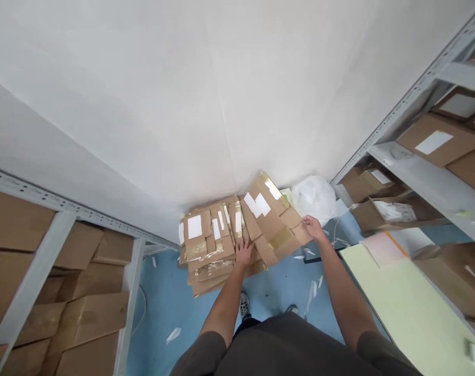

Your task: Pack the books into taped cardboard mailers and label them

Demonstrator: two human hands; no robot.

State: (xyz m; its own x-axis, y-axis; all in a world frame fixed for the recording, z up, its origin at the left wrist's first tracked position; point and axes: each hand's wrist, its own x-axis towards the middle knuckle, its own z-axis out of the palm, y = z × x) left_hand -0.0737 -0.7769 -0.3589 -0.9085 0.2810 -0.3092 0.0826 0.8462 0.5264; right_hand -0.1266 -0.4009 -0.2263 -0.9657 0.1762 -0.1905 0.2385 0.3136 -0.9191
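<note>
A stack of flattened cardboard boxes (211,245) leans by the white wall, with white labels and clear tape on it. My left hand (244,251) lies on the front of the stack, fingers spread and pointing away from me. To its right, one flattened cardboard box (274,216) is tilted across the stack's right end. My right hand (311,228) pinches this box at its right edge, thumb and fingers closed on the cardboard. The lower part of the tilted box overlaps the stack, so some of the stack is hidden.
A white plastic bag (314,197) sits by the wall beyond my right hand. Metal shelves with cardboard boxes (90,318) stand at left, and more shelving (429,177) at right. A pale yellow-green board (402,292) lies at right. Paper scraps (173,335) litter the blue floor.
</note>
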